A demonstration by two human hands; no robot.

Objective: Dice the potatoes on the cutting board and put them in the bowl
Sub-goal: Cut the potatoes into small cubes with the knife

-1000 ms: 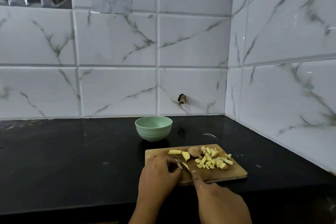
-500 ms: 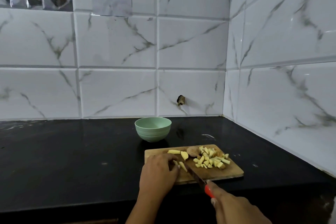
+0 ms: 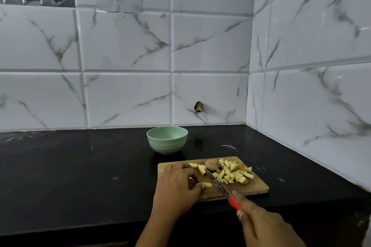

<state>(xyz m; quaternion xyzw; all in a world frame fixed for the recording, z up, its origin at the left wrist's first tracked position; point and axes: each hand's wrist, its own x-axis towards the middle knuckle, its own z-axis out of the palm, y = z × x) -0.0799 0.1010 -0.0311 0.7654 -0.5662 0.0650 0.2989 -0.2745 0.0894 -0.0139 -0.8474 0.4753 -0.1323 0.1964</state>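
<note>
Now the right hand (image 3: 267, 224), fingers wrapped round the knife (image 3: 218, 183), has drawn back after a cut; the left hand (image 3: 176, 186) pinches a potato strip (image 3: 206, 185), so dicing continues.

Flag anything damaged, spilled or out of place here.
The wall tile behind the bowl has a dark, ragged hole, as if chipped out. Pale smears and specks mark the counter around the cutting board.
</note>
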